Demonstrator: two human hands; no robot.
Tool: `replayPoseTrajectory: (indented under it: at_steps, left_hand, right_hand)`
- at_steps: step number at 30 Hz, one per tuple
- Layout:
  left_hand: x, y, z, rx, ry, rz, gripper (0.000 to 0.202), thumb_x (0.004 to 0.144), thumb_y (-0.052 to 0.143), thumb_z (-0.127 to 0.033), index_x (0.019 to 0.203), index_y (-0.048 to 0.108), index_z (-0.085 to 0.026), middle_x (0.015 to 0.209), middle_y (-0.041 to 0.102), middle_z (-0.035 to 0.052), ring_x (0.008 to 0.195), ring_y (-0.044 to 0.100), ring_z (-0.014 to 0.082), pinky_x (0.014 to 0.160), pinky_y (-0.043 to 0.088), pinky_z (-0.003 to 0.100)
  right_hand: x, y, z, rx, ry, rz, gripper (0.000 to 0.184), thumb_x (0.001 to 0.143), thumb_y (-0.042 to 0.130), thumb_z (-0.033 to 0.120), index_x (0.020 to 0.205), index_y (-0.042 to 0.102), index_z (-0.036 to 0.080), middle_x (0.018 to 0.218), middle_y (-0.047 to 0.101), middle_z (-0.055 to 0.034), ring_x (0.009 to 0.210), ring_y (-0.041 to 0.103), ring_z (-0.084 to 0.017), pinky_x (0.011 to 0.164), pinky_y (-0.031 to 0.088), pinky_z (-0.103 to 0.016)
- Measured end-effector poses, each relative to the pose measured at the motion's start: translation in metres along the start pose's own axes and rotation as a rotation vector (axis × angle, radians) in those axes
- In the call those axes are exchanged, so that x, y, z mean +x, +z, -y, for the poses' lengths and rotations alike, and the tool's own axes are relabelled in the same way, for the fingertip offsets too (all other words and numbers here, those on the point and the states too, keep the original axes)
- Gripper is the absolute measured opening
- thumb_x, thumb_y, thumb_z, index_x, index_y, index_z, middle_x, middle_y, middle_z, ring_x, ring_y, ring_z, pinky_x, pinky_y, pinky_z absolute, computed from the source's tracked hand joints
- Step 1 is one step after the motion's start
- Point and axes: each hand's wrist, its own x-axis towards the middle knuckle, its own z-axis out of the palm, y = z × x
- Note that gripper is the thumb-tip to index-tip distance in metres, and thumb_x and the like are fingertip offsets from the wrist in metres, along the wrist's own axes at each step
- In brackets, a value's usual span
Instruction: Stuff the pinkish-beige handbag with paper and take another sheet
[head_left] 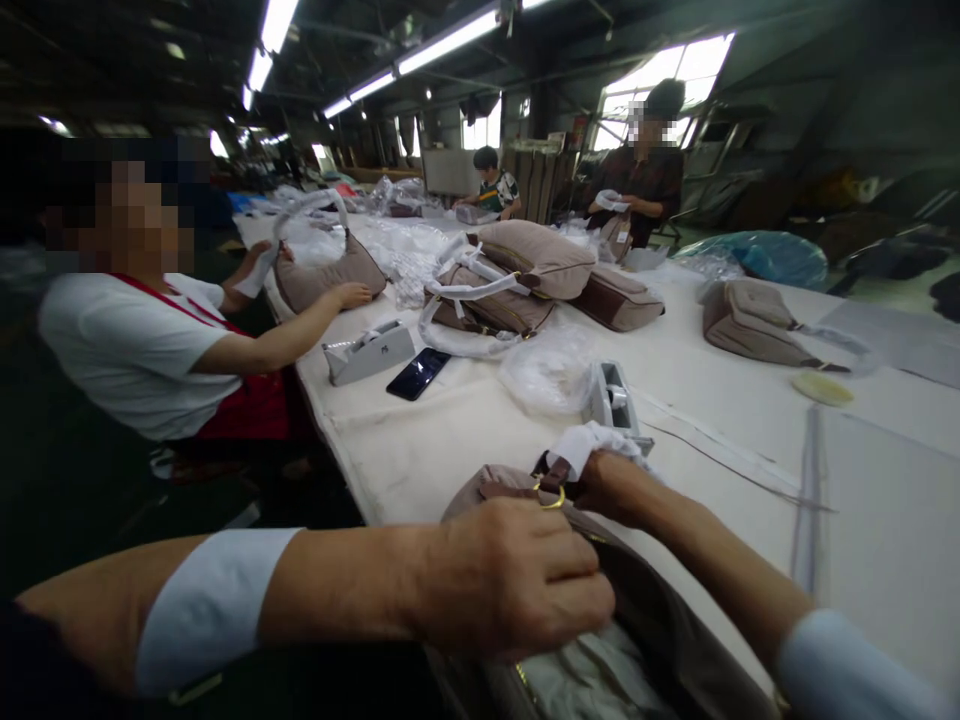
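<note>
A taupe handbag (pixel 660 620) lies at the near edge of the long white table (pixel 750 400), right under me. My left hand (pixel 517 585) is closed on the bag's upper edge beside the gold ring and brown strap tab (pixel 553 484). My right hand (pixel 611 485) is closed on the white wrapping (pixel 592 440) around the bag's handle. Pale lining or paper shows inside the bag below my left hand.
A tape dispenser (pixel 611 395) and crumpled clear plastic (pixel 547 370) sit just beyond the bag. Another dispenser (pixel 367 352) and a dark phone (pixel 418 373) lie to the left. Several taupe bags (pixel 517 270) are piled mid-table. A seated person in white (pixel 142 340) handles a bag; two people work farther back.
</note>
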Motion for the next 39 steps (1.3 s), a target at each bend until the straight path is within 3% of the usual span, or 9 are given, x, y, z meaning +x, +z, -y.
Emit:
replayPoseTrajectory:
  at_steps: [3,5,10,16,24,28,32,36,39]
  left_hand:
    - [-0.019,-0.009,0.011,-0.107,-0.295,-0.428,0.022,0.087,0.046,-0.018,0.106,0.058,-0.016,0.107,0.062,0.0121,0.103,0.057,0.0209,0.092,0.046,0.033]
    - [-0.033,0.001,0.017,-0.196,-0.543,-0.517,0.031,0.087,0.050,-0.023,0.116,0.052,-0.015,0.124,0.054,0.0150,0.120,0.049,0.0230,0.102,0.040,0.037]
    - [-0.045,0.033,0.016,-0.451,-0.751,-0.330,0.057,0.081,0.060,-0.038,0.129,0.043,-0.013,0.139,0.042,0.0169,0.130,0.039,0.0260,0.109,0.032,0.042]
    - [-0.034,0.031,0.011,-0.419,-0.672,-0.177,0.056,0.066,0.073,-0.030,0.117,0.055,-0.015,0.118,0.059,0.0111,0.113,0.054,0.0250,0.100,0.041,0.039]
    - [-0.024,0.029,0.013,-0.434,-0.941,-0.361,0.025,0.077,0.060,-0.032,0.095,0.060,-0.015,0.093,0.067,0.0047,0.087,0.063,0.0186,0.082,0.050,0.030]
    - [-0.029,0.028,0.013,-0.358,-0.879,-0.393,0.035,0.076,0.063,-0.034,0.105,0.058,-0.015,0.104,0.066,0.0065,0.098,0.062,0.0210,0.088,0.049,0.033]
    - [-0.023,0.027,0.008,-0.180,-0.757,-0.445,0.032,0.081,0.057,-0.031,0.109,0.056,-0.014,0.111,0.062,0.0105,0.107,0.058,0.0229,0.095,0.046,0.039]
    - [-0.013,0.030,-0.021,-0.005,-0.447,-0.451,0.028,0.085,0.053,-0.023,0.112,0.053,-0.017,0.121,0.056,0.0123,0.121,0.048,0.0253,0.106,0.036,0.046]
    - [-0.016,0.038,-0.052,-0.032,-0.184,-0.283,0.048,0.084,0.056,-0.033,0.127,0.043,-0.018,0.130,0.051,0.0132,0.126,0.043,0.0262,0.108,0.034,0.043]
  right_hand:
    - [-0.045,-0.035,0.007,-0.087,-0.014,-0.064,0.014,0.075,0.065,0.023,0.087,0.066,0.016,0.094,0.065,-0.0128,0.089,0.059,-0.027,0.078,0.041,-0.037]
    - [-0.081,-0.052,0.021,-0.144,-0.004,-0.121,0.014,0.074,0.066,0.034,0.075,0.063,0.021,0.090,0.064,-0.0126,0.081,0.059,-0.027,0.075,0.041,-0.042]
    - [-0.130,-0.023,0.078,-0.007,-0.012,-0.001,0.015,0.075,0.060,0.040,0.082,0.065,0.027,0.100,0.064,-0.0121,0.088,0.058,-0.029,0.075,0.046,-0.042]
    - [-0.099,0.048,0.100,0.026,0.050,0.053,0.021,0.078,0.057,0.020,0.095,0.065,0.013,0.103,0.066,-0.0131,0.099,0.056,-0.029,0.085,0.042,-0.038]
    - [-0.087,0.061,0.104,0.046,-0.063,-0.001,0.027,0.083,0.042,0.006,0.093,0.067,0.011,0.099,0.067,-0.0139,0.101,0.058,-0.025,0.093,0.038,-0.035]
    - [-0.095,0.061,0.086,0.112,-0.110,-0.031,0.022,0.081,0.057,0.023,0.100,0.065,0.015,0.112,0.063,-0.0100,0.108,0.054,-0.025,0.094,0.040,-0.034]
    - [-0.089,0.077,0.084,0.128,-0.036,-0.043,0.024,0.080,0.055,0.014,0.101,0.066,0.012,0.110,0.062,-0.0167,0.116,0.048,-0.033,0.088,0.047,-0.044]
    - [-0.090,0.077,0.097,0.192,0.028,-0.145,0.035,0.080,0.059,0.019,0.114,0.060,0.010,0.113,0.060,-0.0198,0.114,0.049,-0.036,0.083,0.050,-0.048]
    - [-0.124,0.052,0.090,0.258,-0.007,-0.254,0.037,0.083,0.059,0.023,0.119,0.057,0.015,0.125,0.055,-0.0120,0.115,0.050,-0.023,0.096,0.044,-0.036]
